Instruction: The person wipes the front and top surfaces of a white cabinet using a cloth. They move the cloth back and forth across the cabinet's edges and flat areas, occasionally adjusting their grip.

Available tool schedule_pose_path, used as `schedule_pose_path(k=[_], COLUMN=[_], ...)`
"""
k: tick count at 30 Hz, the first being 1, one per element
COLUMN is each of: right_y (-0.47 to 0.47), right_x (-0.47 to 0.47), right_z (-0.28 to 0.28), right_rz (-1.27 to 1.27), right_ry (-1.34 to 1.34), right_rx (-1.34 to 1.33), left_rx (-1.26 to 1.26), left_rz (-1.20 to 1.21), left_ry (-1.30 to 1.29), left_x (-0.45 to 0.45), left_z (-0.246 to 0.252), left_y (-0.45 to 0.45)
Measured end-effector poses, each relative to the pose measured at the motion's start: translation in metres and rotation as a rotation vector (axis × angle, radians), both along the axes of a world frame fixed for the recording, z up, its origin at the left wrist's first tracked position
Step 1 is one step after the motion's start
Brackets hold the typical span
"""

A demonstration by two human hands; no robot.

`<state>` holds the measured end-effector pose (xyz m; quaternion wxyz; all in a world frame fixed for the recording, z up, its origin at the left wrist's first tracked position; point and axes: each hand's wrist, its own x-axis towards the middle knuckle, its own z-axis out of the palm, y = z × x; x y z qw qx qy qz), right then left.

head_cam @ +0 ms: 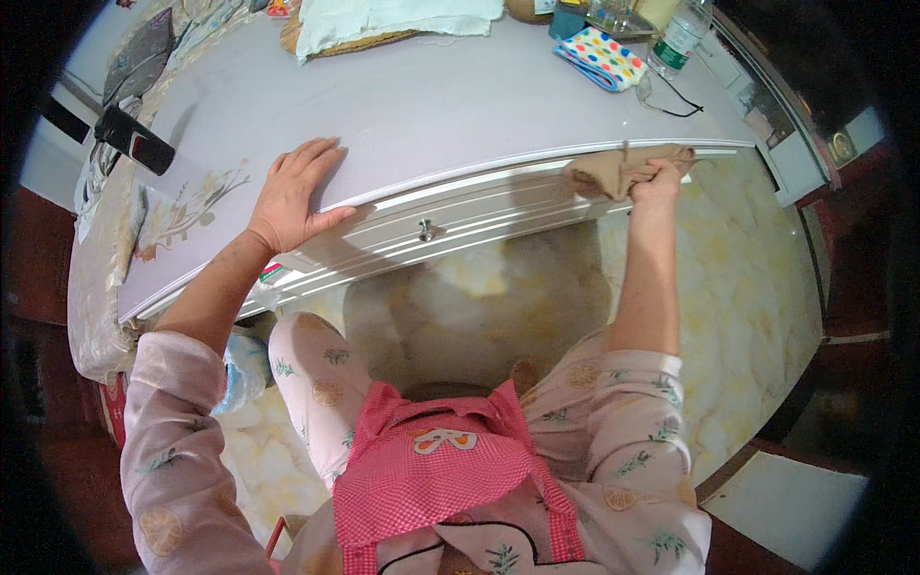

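Note:
My left hand (303, 190) rests flat on the table (431, 108) near its front edge, fingers apart and thumb over the rim, holding nothing. At the right end of that edge, my right hand (658, 180) grips a folded brown cloth (611, 171). The cloth lies against the edge and the upper front of the table, by the right end of a white drawer front (496, 205). A small metal knob (425, 230) sits on the drawer front, between my two hands.
At the back right are a polka-dotted cloth (602, 59), eyeglasses (672, 108), a plastic bottle (675, 43) and a tray with glasses. A white cloth (402, 18) lies on a woven mat at the back. A black cylindrical object (134, 140) is on the left. Tiled floor (747, 287) shows below.

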<state>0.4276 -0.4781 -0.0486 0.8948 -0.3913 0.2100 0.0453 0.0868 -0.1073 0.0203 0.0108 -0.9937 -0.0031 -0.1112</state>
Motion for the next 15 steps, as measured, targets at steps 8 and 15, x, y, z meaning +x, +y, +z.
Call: schedule_pose_path(k=[8,15], right_y=[-0.004,0.092], right_x=[-0.004,-0.142], right_z=[0.002,-0.026], right_rz=[0.013,0.255], right_ry=[0.030,-0.197], right_rx=[-0.004,-0.239], left_rx=[0.038,0.111], left_rz=[-0.028,-0.036], left_ry=[-0.040,-0.020], left_x=[0.007,0.001], left_z=[-0.003,-0.001], left_y=[0.000,0.002])
